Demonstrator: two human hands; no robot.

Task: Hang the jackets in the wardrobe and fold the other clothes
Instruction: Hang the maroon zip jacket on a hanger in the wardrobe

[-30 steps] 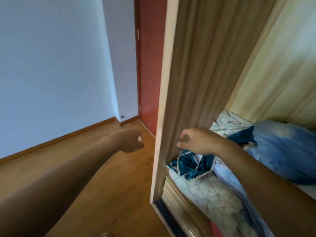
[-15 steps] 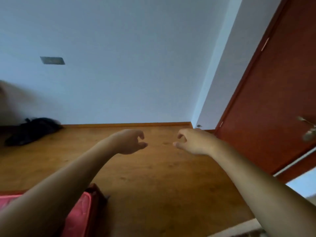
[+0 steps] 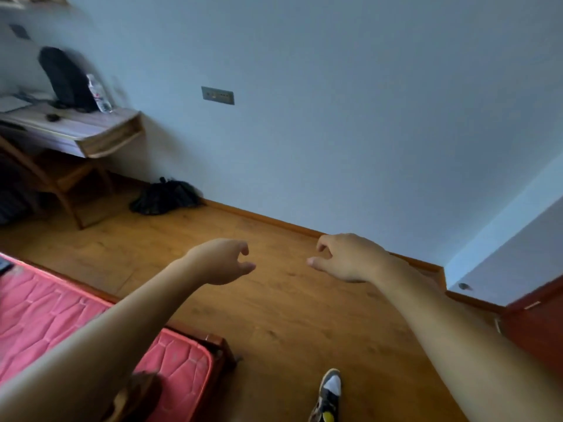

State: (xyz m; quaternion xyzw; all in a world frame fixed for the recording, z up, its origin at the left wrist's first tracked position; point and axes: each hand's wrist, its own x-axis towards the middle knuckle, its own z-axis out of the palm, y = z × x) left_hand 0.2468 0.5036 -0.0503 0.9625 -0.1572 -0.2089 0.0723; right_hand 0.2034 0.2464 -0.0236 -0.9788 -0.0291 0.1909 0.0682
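My left hand (image 3: 224,261) and my right hand (image 3: 347,257) reach forward side by side over the wooden floor, a gap between them. Both have loosely curled fingers and hold nothing. A dark heap of cloth (image 3: 164,196) lies on the floor against the wall, far from both hands. A brown piece of cloth (image 3: 137,397) shows at the bottom edge on the red mattress (image 3: 36,312), partly hidden by my left arm. The wardrobe is out of view.
A wooden desk (image 3: 79,132) with a black backpack (image 3: 65,77) and a bottle (image 3: 99,94) stands at the far left, a chair (image 3: 58,181) under it. A red door (image 3: 536,324) is at the right. My shoe (image 3: 329,394) is on the floor (image 3: 289,315).
My view has swung left, away from the wardrobe and door, toward the desk and mattress. Both hands stay held out in front, empty.
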